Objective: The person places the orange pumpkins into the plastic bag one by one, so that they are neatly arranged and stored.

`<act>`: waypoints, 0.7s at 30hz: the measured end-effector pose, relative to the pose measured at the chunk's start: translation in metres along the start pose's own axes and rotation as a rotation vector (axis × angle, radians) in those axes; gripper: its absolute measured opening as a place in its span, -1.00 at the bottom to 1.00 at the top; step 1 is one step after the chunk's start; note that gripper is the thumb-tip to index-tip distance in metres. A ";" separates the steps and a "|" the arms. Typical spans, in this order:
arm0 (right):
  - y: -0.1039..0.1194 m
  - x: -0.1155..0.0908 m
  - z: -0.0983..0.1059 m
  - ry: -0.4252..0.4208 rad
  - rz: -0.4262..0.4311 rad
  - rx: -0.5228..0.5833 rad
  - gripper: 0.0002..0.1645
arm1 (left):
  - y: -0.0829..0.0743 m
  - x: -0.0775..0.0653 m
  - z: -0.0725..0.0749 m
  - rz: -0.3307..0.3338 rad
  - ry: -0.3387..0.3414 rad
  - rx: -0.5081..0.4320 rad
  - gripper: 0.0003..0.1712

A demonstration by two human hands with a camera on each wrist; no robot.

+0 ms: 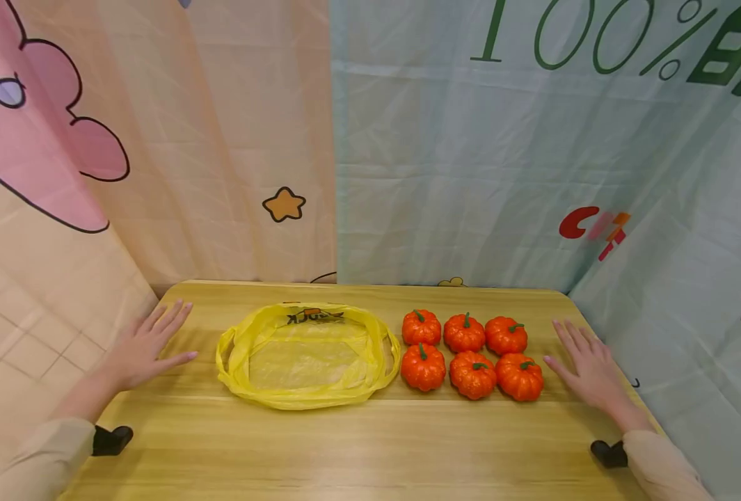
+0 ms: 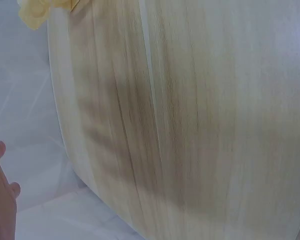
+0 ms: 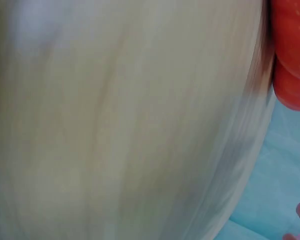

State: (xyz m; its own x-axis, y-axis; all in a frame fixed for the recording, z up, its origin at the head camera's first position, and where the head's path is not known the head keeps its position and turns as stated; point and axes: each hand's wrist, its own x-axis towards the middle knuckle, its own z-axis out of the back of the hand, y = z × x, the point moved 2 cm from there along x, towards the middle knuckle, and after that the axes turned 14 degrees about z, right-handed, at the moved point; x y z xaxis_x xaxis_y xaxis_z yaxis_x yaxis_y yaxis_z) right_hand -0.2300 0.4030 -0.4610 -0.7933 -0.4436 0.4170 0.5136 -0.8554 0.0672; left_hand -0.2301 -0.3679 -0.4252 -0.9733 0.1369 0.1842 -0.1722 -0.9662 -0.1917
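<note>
A thin yellow plastic bag (image 1: 307,398) lies on the wooden table (image 1: 345,452), its mouth spread wide, dark print on its far wall and a handle loop at either side; the left hand (image 1: 147,349) is apart from it. Just beside its right handle, six glossy orange-red pumpkins (image 1: 472,379) with green stems sit in two rows of three, near the right hand (image 1: 588,367).

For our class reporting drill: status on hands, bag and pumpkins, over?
Left hand, right hand: spread, both empty. Yellow bag: mouth open, six pumpkins outside, two rows. In the way: nothing seen between bag and pumpkins.
</note>
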 end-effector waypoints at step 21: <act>0.030 -0.003 -0.002 -0.088 -0.151 0.481 -0.27 | -0.026 0.011 -0.028 0.039 0.113 -0.377 -0.02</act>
State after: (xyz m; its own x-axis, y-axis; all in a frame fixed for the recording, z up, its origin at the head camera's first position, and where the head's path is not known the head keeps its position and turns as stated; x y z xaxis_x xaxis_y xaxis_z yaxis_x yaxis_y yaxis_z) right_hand -0.2131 0.3782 -0.4623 -0.8502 -0.2826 0.4443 0.5045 -0.6788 0.5336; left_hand -0.2408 -0.3350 -0.4448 -0.9871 0.1456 0.0668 -0.1584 -0.8260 -0.5409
